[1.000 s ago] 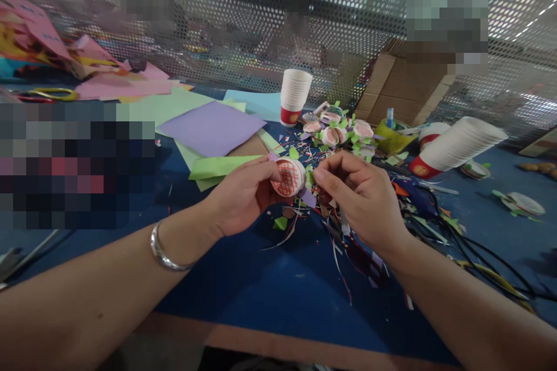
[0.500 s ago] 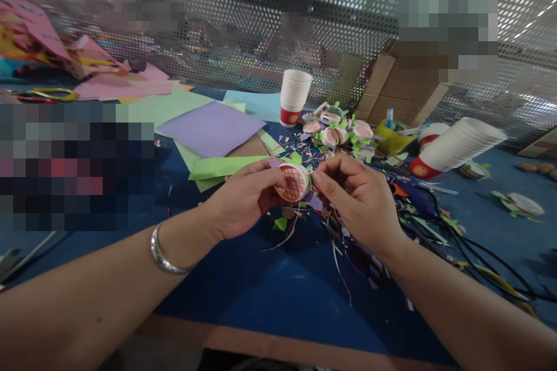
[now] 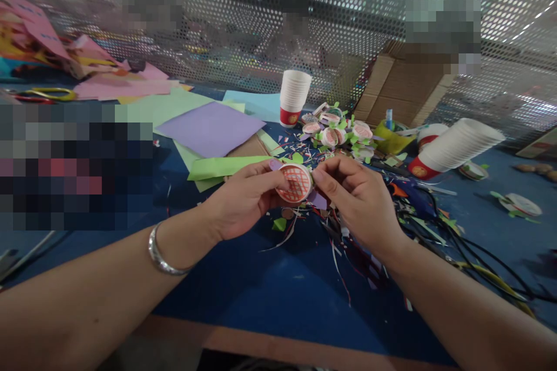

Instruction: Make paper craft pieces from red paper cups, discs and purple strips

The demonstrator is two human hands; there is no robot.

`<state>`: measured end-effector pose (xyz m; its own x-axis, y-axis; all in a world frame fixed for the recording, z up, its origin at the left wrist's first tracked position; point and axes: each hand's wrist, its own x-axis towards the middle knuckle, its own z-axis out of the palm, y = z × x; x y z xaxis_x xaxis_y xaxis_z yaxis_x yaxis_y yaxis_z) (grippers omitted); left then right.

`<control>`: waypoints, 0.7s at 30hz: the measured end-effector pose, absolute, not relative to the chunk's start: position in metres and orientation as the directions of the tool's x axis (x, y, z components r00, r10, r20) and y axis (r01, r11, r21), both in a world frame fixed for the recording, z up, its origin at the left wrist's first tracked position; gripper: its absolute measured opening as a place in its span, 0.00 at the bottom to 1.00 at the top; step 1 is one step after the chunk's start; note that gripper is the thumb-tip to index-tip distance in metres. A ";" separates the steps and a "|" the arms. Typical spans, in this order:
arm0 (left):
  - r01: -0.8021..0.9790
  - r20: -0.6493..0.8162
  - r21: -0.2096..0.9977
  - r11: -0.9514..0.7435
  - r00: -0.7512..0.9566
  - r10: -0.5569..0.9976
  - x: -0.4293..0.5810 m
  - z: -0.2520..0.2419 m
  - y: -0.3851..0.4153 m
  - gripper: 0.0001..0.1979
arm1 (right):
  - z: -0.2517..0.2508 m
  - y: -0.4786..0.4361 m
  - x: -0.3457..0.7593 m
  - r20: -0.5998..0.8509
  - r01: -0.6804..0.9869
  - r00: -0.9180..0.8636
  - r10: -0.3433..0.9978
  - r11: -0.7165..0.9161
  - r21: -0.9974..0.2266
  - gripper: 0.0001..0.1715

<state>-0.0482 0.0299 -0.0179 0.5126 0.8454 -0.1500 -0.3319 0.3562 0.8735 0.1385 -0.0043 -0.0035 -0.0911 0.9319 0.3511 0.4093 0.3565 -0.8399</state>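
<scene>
A cut-down paper cup base (image 3: 298,183), its round face drawn with a red-orange grid, is held above the blue table. Purple paper tabs stick out at its upper left and lower right, and a green tab shows along the top; it looks like a small paper turtle. My left hand (image 3: 243,197) grips its left side, thumb on the gridded face. At its right edge, the thumb and fingers of my right hand (image 3: 359,202) are pinched together on the rim, where a bit of green paper shows. The fingertips hide the exact contact.
Similar gridded paper turtles (image 3: 335,127) lie heaped behind my hands. One stack of paper cups (image 3: 296,98) stands upright; another stack (image 3: 463,147) leans at right. Coloured paper (image 3: 211,127), scissors (image 3: 52,94), paper scraps and black cables (image 3: 474,243) surround the hands. A perforated metal screen (image 3: 235,28) rises behind.
The cup base has turned slightly, so its gridded face shows more fully and the purple tabs have shifted a little. Both hands stay in nearly the same place.
</scene>
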 end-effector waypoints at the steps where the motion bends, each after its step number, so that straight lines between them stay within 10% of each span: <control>1: -0.333 -0.152 0.872 0.359 0.512 0.846 -0.048 -0.018 0.030 0.04 | -0.004 -0.004 0.139 0.341 0.390 -0.093 0.936 0.349 -0.852 0.15; 21: -0.394 -0.139 0.850 0.351 0.476 0.868 -0.050 -0.016 0.030 0.07 | -0.011 -0.002 0.140 0.122 -0.011 -0.088 0.989 0.122 -0.993 0.21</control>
<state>-0.0501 0.0305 -0.0159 0.4760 0.8685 -0.1385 -0.3937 0.3512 0.8495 0.1397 -0.0016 -0.0114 -0.0877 0.9886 0.1221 -0.0114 0.1216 -0.9925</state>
